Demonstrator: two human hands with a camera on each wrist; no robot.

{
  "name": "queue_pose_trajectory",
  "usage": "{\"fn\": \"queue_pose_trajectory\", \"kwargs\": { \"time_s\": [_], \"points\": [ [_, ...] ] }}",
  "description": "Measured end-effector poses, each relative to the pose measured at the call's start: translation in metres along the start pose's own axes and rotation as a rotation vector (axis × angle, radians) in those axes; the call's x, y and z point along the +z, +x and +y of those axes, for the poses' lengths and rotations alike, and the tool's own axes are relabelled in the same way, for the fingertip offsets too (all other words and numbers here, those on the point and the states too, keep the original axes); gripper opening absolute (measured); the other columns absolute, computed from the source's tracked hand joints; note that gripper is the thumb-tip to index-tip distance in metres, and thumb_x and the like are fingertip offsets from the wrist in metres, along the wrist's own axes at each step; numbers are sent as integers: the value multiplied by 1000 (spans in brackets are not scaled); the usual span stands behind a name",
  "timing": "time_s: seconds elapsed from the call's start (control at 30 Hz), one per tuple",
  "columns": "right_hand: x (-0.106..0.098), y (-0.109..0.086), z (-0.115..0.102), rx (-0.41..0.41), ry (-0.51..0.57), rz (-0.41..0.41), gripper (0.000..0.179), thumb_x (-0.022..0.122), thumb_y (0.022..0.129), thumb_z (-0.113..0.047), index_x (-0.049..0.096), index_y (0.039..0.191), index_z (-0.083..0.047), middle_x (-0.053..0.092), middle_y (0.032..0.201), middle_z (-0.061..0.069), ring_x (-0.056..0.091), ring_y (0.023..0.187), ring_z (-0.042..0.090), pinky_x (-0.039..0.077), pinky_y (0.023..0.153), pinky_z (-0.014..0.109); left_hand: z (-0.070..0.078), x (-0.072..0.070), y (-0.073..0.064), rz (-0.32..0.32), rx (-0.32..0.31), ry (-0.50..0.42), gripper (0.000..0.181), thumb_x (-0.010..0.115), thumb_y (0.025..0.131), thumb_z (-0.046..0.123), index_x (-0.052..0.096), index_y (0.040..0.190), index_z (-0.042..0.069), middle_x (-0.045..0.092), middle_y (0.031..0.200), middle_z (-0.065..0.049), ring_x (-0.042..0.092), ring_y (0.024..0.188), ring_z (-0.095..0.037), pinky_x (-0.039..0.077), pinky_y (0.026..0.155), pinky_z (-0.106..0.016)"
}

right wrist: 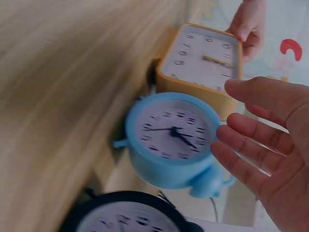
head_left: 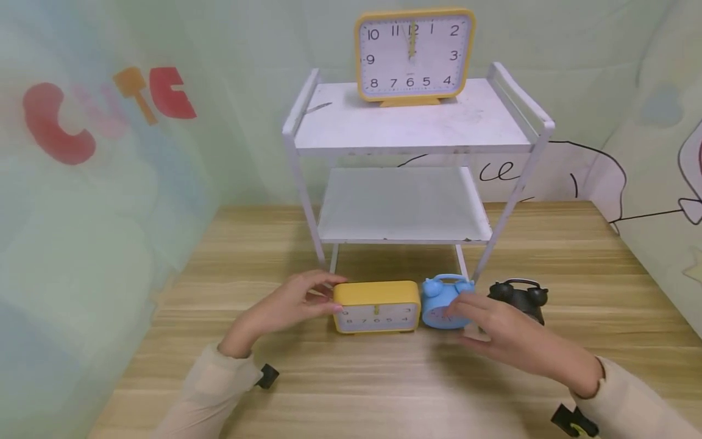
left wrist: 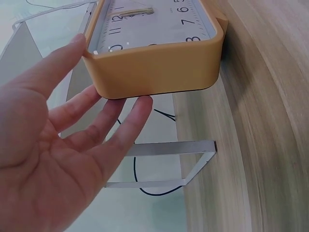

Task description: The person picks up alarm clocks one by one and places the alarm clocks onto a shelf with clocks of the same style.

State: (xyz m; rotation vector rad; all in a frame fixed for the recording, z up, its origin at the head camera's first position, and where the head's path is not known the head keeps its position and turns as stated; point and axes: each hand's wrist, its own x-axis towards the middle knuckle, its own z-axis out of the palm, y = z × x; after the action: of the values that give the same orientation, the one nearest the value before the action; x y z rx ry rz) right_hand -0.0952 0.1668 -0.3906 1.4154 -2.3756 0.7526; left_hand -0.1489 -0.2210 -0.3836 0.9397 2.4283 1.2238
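A rectangular yellow clock (head_left: 378,294) stands on the wooden tabletop, its white dial toward me. My left hand (head_left: 296,302) pinches its left end, thumb at the front edge and fingers behind, as the left wrist view shows. Right beside that clock is a round blue alarm clock (right wrist: 164,166) with bells and a handle on top. My right hand (head_left: 504,335) hovers in front of the blue clock with fingers loosely extended, fingertips close to its rim. Partly behind this hand sits a black twin-bell alarm clock (head_left: 518,296).
Behind the clocks rises a white two-tier rack (head_left: 356,131). On its upper shelf stands a second, larger-looking yellow clock (head_left: 395,70). The lower shelf (head_left: 406,201) is at mid height. A patterned curtain (head_left: 164,183) encloses the wooden tabletop (head_left: 340,390) at the back and sides.
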Motion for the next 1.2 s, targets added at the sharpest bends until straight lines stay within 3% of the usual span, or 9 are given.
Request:
{"fn": "queue_pose_trajectory", "kwargs": {
  "time_s": [0.13,0.23,0.47,0.6,0.73,0.97,1.2],
  "points": [
    [8,-3,2,-1,2,-1,25,65,98,-33,64,113,-13,61,112,-5,63,98,11,49,85,13,0,1,0,-10,13,-2,52,74,93,23,56,137,1,60,129,-11,62,111,-28,55,93,-35],
    [12,-5,3,-4,-2,0,30,80,87,-17,65,112,-12,62,112,-4,63,98,11,50,85,13,0,1,0,-9,26,11,49,73,94,21,57,136,1,61,128,-11,62,112,-28,55,92,-33],
    [14,-7,3,0,-28,-3,25,67,97,-33,65,110,-12,61,109,-6,63,93,10,50,82,14,0,4,-2,2,38,48,43,69,96,22,59,134,5,62,124,-7,61,113,-27,55,91,-36],
    [13,-9,3,-9,-37,4,25,70,95,-30,65,112,-12,61,110,-6,63,93,11,51,82,15,-1,5,-2,0,47,58,43,67,97,22,58,135,5,61,123,-6,61,114,-27,55,91,-34],
    [14,-12,4,-26,-27,17,27,63,99,-34,64,114,-12,62,112,-4,63,97,11,51,83,15,1,5,-5,-14,47,68,42,66,98,23,58,135,3,60,120,-6,61,113,-28,55,92,-36],
    [16,-16,5,-30,-8,27,24,65,98,-31,63,113,-12,61,114,-4,62,97,11,50,84,14,15,-4,-12,4,30,141,46,65,99,29,55,138,6,59,124,-3,60,113,-22,55,90,-37],
    [19,-21,5,-20,11,24,36,83,82,-11,63,112,-12,61,111,-3,63,95,12,50,80,14,31,-14,-14,10,71,194,42,66,98,26,58,134,6,61,120,2,61,111,-17,55,89,-33]
  ]
}}
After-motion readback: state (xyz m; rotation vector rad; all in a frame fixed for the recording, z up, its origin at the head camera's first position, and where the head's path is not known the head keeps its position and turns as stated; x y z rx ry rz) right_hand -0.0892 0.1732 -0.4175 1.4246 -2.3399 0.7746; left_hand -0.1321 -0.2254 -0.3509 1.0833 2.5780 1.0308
